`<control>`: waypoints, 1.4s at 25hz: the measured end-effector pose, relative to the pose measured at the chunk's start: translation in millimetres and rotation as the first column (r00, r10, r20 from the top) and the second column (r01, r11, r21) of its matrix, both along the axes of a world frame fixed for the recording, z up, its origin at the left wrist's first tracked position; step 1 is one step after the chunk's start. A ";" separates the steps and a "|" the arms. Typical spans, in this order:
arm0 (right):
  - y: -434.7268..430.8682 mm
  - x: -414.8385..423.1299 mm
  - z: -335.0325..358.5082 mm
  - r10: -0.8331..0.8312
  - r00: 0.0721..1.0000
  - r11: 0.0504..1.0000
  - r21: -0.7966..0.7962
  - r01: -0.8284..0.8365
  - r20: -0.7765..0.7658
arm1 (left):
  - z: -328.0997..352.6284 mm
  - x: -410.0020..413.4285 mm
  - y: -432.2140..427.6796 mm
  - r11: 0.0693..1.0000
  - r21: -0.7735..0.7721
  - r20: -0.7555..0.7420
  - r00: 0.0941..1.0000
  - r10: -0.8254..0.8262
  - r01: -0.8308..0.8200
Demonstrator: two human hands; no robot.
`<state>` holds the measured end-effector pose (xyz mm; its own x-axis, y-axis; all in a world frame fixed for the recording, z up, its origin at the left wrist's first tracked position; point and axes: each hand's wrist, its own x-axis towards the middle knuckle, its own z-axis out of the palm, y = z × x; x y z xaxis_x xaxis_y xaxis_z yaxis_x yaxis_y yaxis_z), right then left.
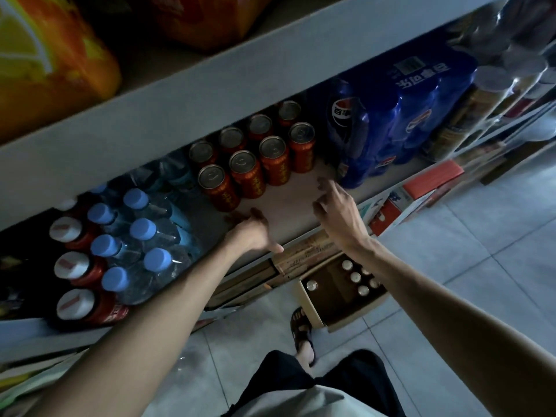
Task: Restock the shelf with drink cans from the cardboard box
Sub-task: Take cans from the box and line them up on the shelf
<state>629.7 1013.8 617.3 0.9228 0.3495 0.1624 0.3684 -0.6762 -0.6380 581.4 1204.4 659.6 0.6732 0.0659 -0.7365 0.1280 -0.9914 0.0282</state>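
Both bare forearms were extended forward and up from the bottom corners of the view. Left hand (254,231) was palm-down, fingers curled loosely, thumb sticking out to the right, holding nothing. Right hand (337,210) was raised a bit higher, fingers spread and half-bent, fingertips (323,183) pointing forward, also empty. Hands were near each other, not touching. Below: dark shorts, one foot in a dark open sandal.
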 end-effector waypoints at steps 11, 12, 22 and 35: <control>-161.4 -114.6 -100.3 -0.189 0.917 0.982 -0.090 0.168 -0.351 | -27.1 -54.8 -99.6 0.960 -0.178 0.660 0.750 -0.045 0.214; -169.3 -121.5 -112.9 -0.214 0.890 0.976 -0.119 0.181 -0.402 | -37.8 -58.0 -120.3 0.929 -0.162 0.696 0.706 -0.132 0.333; -234.0 -139.0 -374.5 -0.382 0.654 0.921 -0.324 0.214 -0.653 | -372.9 -24.3 -201.7 0.854 -0.308 0.201 0.906 -0.372 0.419; -186.5 -53.7 -743.6 -0.597 0.715 0.737 -0.600 0.311 -0.363 | -724.1 -19.5 -153.5 0.773 0.095 -0.071 0.779 -0.623 0.627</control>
